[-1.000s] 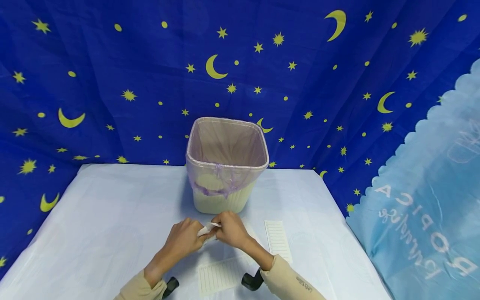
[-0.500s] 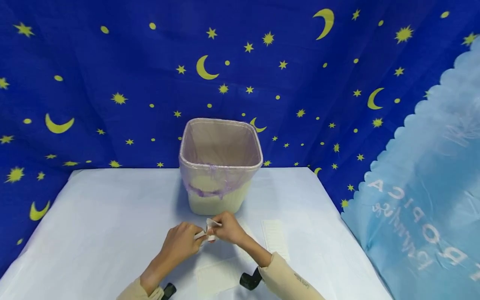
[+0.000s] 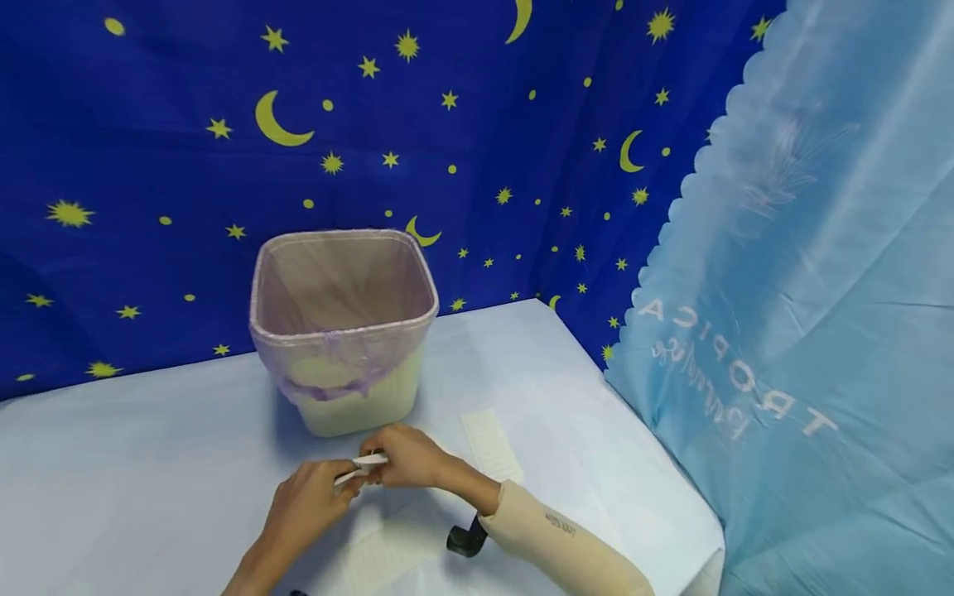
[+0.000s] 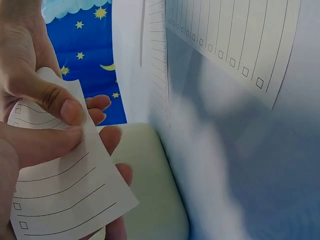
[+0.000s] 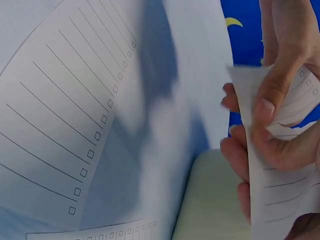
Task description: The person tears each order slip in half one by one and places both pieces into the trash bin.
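Note:
Both hands pinch one white ruled checklist sheet (image 4: 65,190), thumbs side by side on its printed face. In the head view, my left hand (image 3: 304,503) and right hand (image 3: 408,458) meet above the table, just in front of a bin. The paper (image 3: 370,459) shows there only as narrow folded edges. A tear opens in the sheet (image 5: 280,187) beside the thumbs in the right wrist view. Other fingers support the paper from behind and are partly hidden. Two more checklist sheets lie below and right of my hands: one nearer (image 3: 391,550), one farther off (image 3: 490,444).
The cream bin (image 3: 365,406) has a thin purple liner folded over its rim and stands at the back of the white-covered table (image 3: 186,488). A blue star-and-moon cloth (image 3: 179,165) hangs behind; a light-blue curtain (image 3: 805,273) hangs on the right. Black camera mounts sit on the wrists.
The head view has swung right, so the bin and hands sit farther left. The hands still pinch the sheet, and its pieces between the fingers have shifted.

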The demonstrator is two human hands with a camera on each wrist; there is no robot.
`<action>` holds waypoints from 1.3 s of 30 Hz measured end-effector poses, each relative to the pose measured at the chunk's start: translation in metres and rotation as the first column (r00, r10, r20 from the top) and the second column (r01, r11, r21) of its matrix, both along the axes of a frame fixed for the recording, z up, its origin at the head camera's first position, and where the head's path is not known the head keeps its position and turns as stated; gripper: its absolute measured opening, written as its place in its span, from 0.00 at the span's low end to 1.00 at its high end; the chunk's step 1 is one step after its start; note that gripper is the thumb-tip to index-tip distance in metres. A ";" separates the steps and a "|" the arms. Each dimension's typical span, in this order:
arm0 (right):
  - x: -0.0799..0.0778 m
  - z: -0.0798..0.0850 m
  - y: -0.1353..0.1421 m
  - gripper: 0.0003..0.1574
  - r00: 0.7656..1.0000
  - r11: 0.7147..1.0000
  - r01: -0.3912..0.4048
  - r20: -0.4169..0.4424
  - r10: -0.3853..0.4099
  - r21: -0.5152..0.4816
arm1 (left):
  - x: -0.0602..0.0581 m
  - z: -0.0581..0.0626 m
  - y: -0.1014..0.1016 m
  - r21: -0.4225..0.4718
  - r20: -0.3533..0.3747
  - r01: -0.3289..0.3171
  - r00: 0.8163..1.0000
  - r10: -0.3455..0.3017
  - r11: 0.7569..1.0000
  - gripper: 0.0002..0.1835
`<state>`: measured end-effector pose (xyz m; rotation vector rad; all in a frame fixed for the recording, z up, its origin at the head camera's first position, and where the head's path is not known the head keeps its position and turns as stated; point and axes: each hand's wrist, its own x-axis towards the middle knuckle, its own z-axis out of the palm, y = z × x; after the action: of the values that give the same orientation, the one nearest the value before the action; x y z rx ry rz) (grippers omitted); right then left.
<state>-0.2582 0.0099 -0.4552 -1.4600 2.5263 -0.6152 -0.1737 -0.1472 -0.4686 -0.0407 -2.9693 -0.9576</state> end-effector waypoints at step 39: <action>0.011 0.064 0.004 0.16 0.994 0.883 0.036 0.109 0.017 -0.468 | 0.012 0.086 -0.034 -0.050 -0.740 0.189 0.653 -0.163 0.981 0.29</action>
<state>-0.2472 0.0138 -0.3911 -1.4922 2.4003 -1.3491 -0.1620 -0.1807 -0.3823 -0.5864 -2.1964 -0.7445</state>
